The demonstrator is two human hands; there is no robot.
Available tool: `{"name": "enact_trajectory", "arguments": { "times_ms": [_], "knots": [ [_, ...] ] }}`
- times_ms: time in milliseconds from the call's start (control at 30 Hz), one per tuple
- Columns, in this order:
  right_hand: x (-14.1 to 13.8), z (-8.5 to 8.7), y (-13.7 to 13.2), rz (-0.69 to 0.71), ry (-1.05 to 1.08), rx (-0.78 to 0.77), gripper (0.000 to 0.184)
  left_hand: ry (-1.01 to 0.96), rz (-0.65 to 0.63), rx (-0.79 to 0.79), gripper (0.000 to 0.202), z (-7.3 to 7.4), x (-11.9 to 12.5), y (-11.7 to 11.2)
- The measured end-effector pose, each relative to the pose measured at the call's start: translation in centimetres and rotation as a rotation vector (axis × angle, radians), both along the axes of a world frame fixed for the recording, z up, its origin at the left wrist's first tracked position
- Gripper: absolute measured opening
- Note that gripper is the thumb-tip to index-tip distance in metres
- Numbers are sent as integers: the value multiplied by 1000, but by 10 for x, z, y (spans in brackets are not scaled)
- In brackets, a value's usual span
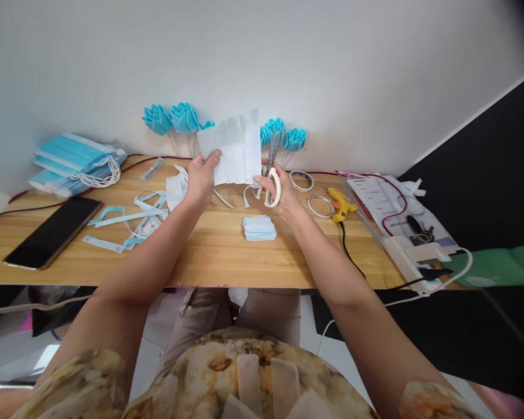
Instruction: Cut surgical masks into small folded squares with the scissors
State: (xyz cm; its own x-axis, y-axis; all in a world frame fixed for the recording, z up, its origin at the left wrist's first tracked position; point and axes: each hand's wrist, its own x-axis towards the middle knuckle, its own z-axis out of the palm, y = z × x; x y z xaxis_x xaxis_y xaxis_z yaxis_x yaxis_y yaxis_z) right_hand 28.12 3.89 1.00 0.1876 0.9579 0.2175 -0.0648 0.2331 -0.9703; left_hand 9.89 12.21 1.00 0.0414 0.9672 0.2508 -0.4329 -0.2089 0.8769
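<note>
My left hand [203, 176] pinches the left edge of a white pleated sheet of face-mask fabric [234, 148], held up above the table. In my right hand [284, 189] is a pair of scissors [276, 192] with cream handles, its blades pointing up towards the wall. The thumb of that hand reaches to the sheet's lower right corner, and whether it grips it I cannot tell. Below the hands lies a small stack of pale blue cut pieces [259, 228]. Cut strips [133, 218] and scraps are scattered left of my left forearm.
Blue fabric flowers [184, 118] on sticks stand along the wall. A pile of blue face masks [74, 157] and a phone [52, 233] lie left. To the right are tape rolls [301, 181], a yellow glue gun [343, 205], papers [388, 201] and a power strip [413, 262] with cables.
</note>
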Motion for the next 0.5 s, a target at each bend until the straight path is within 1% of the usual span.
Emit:
{"name": "enact_trajectory", "arguments": {
  "times_ms": [167,300,433,500],
  "knots": [
    [5,2,1,-27,-22,49,56,70,-4,5,50,1,-5,7],
    [6,4,1,-21,-16,46,58,92,-4,34,56,1,-7,10],
    [6,4,1,-31,-15,32,59,49,-26,39,54,-1,-7,9],
    [6,4,0,-27,-8,39,57,-5,-82,10,52,0,-7,7]
  ]
}}
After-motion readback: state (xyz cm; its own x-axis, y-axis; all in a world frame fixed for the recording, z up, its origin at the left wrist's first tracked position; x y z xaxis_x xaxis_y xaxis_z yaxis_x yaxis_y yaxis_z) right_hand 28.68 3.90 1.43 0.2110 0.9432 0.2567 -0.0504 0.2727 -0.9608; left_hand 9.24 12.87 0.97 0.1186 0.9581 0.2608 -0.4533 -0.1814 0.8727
